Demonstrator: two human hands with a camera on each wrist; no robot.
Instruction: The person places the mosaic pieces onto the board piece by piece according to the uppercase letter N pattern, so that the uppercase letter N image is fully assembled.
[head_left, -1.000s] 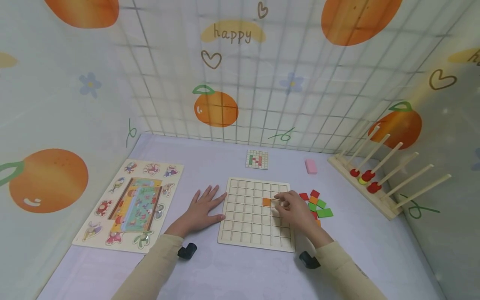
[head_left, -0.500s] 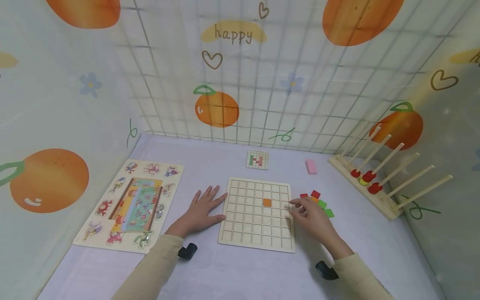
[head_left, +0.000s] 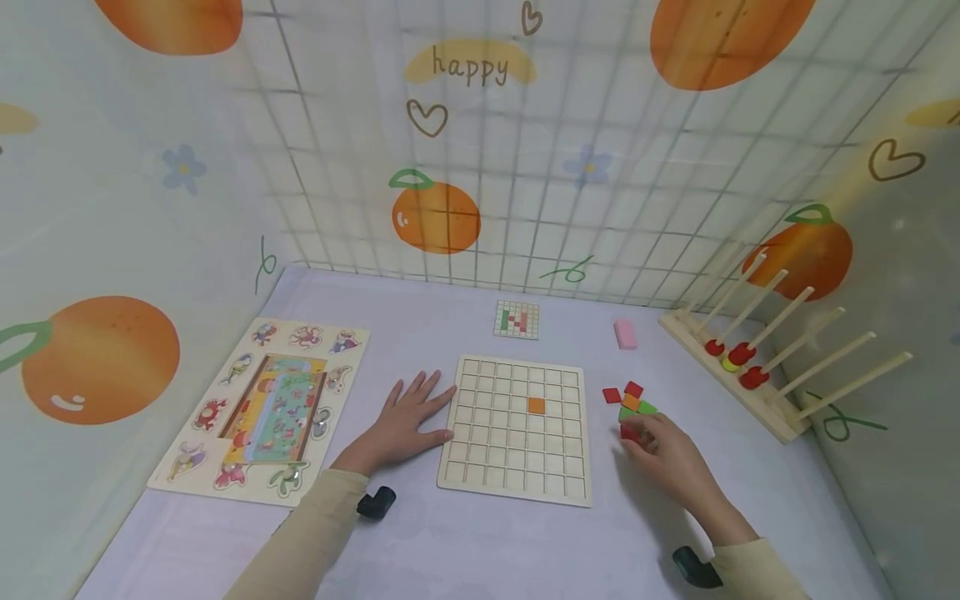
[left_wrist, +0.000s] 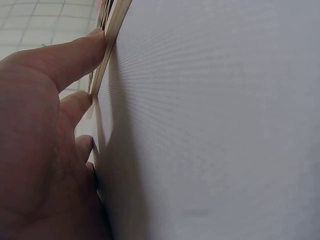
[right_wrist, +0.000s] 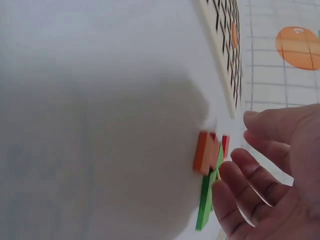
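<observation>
The gridded wooden board (head_left: 517, 467) lies mid-table with one orange square (head_left: 536, 406) in a cell of its upper right part. My left hand (head_left: 397, 429) rests flat with spread fingers, thumb and index touching the board's left edge, as the left wrist view also shows. Right of the board, my right hand (head_left: 671, 458) hovers over the pile of tiles, fingers loosely bent and apart, holding nothing. Red tiles (head_left: 612, 395), an orange tile (head_left: 632, 402) and green ones lie there, partly covered by the hand. In the right wrist view an orange block (right_wrist: 202, 152) and a green block (right_wrist: 204, 202) stand near the fingertips.
A small patterned card (head_left: 517, 320) lies behind the board, with a pink block (head_left: 626, 334) to its right. A wooden peg rack (head_left: 780, 429) with red and yellow beads stands at the far right. A sea-animal puzzle board (head_left: 180, 483) lies at the left.
My right hand has moved right, off the board and over to the tile pile, leaving the orange square in its cell. The left hand has stayed in place.
</observation>
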